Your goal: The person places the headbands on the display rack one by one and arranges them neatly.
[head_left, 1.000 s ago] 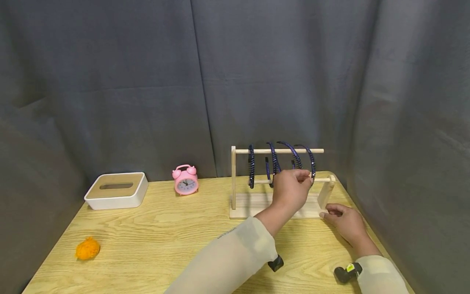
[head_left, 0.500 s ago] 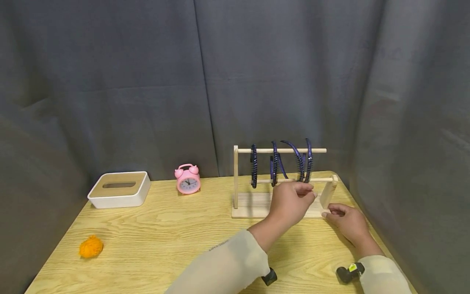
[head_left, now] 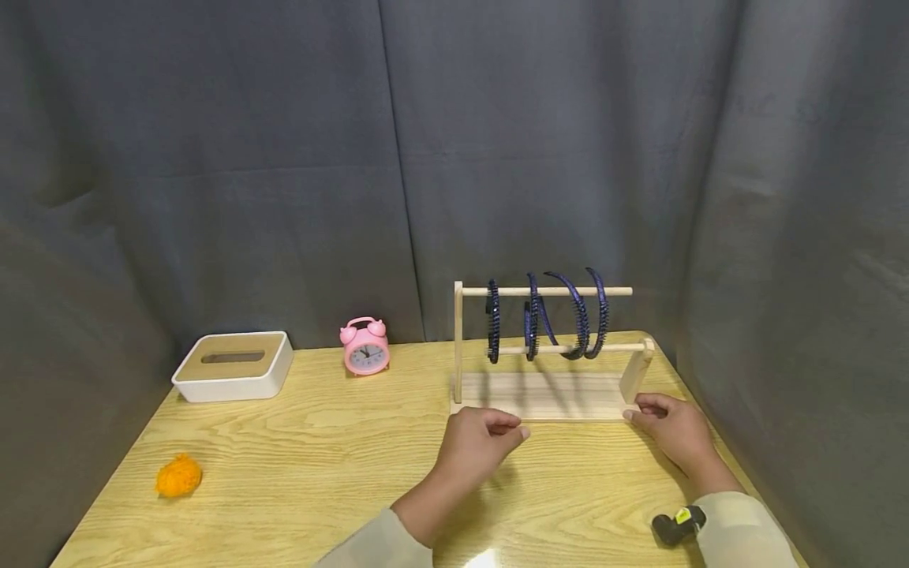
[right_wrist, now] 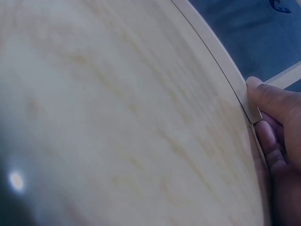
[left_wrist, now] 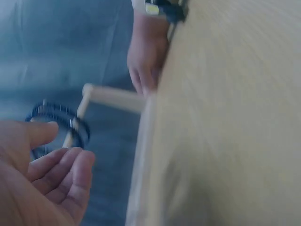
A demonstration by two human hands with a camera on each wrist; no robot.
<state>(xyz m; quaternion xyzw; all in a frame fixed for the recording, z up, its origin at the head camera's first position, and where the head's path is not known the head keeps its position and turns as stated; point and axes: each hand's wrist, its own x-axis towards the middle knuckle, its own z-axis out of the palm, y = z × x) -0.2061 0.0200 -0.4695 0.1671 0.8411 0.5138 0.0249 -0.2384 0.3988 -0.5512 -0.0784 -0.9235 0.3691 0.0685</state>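
Note:
A pale wooden rack [head_left: 568, 394] with two horizontal rods stands at the back right of the table. Several dark blue toothed headbands [head_left: 604, 312] hang on it, spread along the rods. My left hand [head_left: 469, 450] hovers in front of the base's left part, fingers loosely bent, holding nothing; the left wrist view shows a gap between its thumb and fingers [left_wrist: 77, 174]. My right hand [head_left: 675, 434] pinches the right front corner of the base. In the right wrist view its thumb [right_wrist: 256, 84] lies over the base edge, with the fingers against the end.
A white tissue box [head_left: 234, 386] with a wooden lid sits at the back left. Beside it stands a pink alarm clock [head_left: 365, 355]. An orange pompom [head_left: 179, 476] lies at front left. Grey curtains [head_left: 284, 158] enclose the table's back and sides.
My left hand has let go of the rightmost headband, which now hangs on the rack, and has drawn back down and left. The right hand stays at the base corner.

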